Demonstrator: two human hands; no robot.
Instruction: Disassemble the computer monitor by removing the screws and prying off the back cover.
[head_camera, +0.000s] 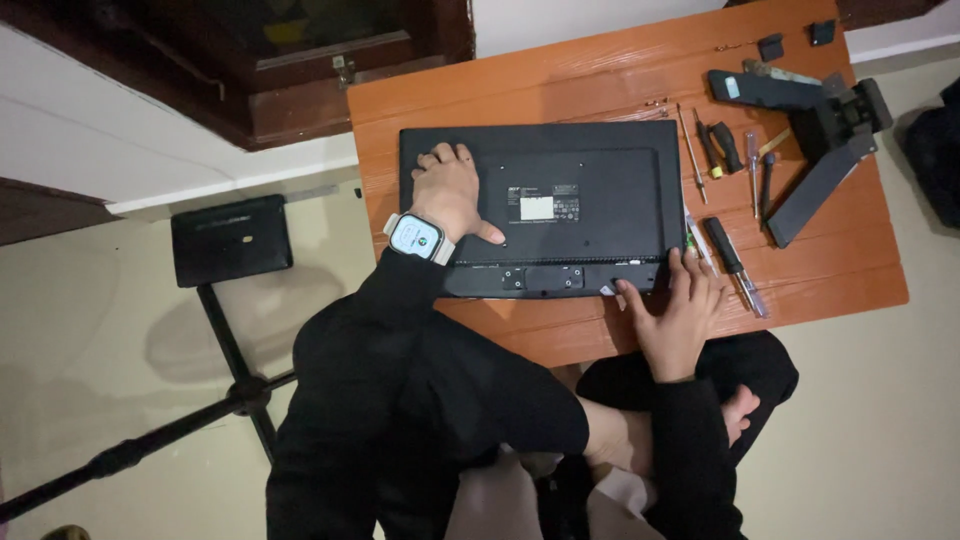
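Nearby, screwdrivers (728, 258) and a stand (812, 150) flank the monitor (560, 200).

Screwdrivers (728, 150) and stand parts (820, 130) crowd the table (520, 90) right of the monitor (600, 180).

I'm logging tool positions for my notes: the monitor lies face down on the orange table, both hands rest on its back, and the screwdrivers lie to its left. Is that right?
Not quite. The head view shows the screwdrivers lying to the right of the monitor, not the left. The rest holds: it lies face down on the orange table, with the left hand and right hand on its back.
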